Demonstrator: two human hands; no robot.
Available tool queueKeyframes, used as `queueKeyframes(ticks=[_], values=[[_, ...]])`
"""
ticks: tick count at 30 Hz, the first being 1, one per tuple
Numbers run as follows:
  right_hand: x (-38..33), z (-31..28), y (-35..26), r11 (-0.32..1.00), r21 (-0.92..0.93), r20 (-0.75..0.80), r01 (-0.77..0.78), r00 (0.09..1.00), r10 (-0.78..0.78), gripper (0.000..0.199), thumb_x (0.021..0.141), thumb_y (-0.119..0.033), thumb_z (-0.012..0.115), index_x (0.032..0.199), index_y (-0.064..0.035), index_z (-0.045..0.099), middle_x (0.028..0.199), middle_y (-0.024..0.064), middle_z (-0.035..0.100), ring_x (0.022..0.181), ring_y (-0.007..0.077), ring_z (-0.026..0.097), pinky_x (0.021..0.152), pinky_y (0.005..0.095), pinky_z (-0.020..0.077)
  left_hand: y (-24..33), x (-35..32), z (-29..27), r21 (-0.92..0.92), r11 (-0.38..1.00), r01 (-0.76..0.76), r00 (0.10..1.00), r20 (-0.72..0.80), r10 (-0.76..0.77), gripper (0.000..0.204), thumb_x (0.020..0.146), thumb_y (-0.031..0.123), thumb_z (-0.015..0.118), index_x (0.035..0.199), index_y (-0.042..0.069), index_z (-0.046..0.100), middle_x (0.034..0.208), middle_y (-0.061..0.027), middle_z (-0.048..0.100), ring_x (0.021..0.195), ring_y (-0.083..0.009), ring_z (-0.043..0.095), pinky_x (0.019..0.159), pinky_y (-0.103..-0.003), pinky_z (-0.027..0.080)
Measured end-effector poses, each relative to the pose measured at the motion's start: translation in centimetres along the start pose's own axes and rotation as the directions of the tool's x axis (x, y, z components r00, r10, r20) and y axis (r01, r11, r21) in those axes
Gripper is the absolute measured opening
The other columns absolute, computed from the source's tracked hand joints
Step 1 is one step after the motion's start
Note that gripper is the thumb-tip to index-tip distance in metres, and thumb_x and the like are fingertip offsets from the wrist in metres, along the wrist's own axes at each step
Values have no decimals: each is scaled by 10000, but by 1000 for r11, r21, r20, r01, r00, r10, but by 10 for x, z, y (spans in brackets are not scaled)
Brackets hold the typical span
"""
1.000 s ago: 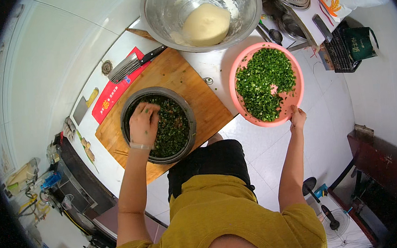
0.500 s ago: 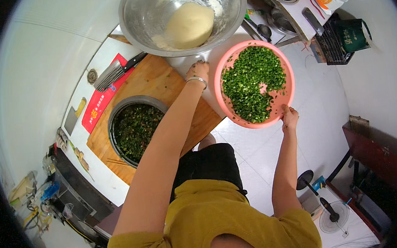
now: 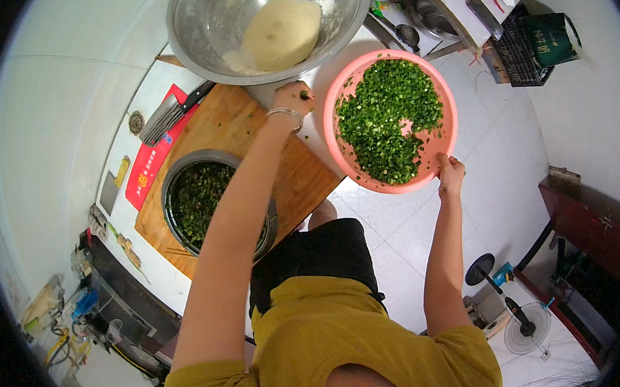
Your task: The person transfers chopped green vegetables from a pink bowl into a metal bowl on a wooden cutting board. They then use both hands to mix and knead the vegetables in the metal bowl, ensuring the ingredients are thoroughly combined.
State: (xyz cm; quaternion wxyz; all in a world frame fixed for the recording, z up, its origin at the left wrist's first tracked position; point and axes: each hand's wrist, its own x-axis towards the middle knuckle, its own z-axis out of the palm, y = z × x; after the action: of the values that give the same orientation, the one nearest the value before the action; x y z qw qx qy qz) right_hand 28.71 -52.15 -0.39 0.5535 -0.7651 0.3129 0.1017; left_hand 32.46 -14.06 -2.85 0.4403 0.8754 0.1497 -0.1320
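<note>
Left hand (image 3: 291,98) now out of the dark bowl (image 3: 214,207), risen to the pink basin (image 3: 390,120) rim, fingers pinched on green bits. Right hand (image 3: 450,173) gripping the basin's near edge, chopped greens (image 3: 384,116) inside, beside the wooden board (image 3: 249,140).

A pink basin (image 3: 334,131) heaped with chopped green herbs (image 3: 384,123), a pale cream dough ball (image 3: 281,31) (in a silver steel bowl (image 3: 198,29)), and a brown wooden board (image 3: 237,127).
</note>
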Motion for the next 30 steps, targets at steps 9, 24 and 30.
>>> queueKeyframes(ticks=[9, 24, 30], values=[[8, 3, 11, 997, 71, -65, 26, 998, -22, 187, 769, -109, 576, 635, 17, 547, 570, 44, 521, 440, 101, 439, 396, 245, 363, 10, -195, -124, 270, 954, -127, 916, -338, 217, 96, 696, 23, 592, 791, 29, 580, 699, -113, 577, 600, -238, 569, 577, -299, 449], [-143, 68, -71, 787, -206, 204, 582, 812, -547, 51, 753, -2, 566, 794, -17, 592, 770, 70, 599, 669, 139, 562, 600, 262, 461, -60, -296, -81, 64, 979, 191, 916, -371, -154, 68, 699, -6, 566, 766, -14, 570, 781, -122, 559, 648, -256, 561, 560, -340, 449], [-155, 195, 10, 118, -475, 597, 872, 418, -685, 270, 687, -55, 558, 955, -18, 549, 995, 171, 536, 915, 321, 527, 800, 373, 427, -64, -305, -79, 86, 990, 111, 910, -410, -67, 67, 722, 15, 551, 782, 11, 579, 794, -115, 554, 625, -258, 549, 527, -338, 441]])
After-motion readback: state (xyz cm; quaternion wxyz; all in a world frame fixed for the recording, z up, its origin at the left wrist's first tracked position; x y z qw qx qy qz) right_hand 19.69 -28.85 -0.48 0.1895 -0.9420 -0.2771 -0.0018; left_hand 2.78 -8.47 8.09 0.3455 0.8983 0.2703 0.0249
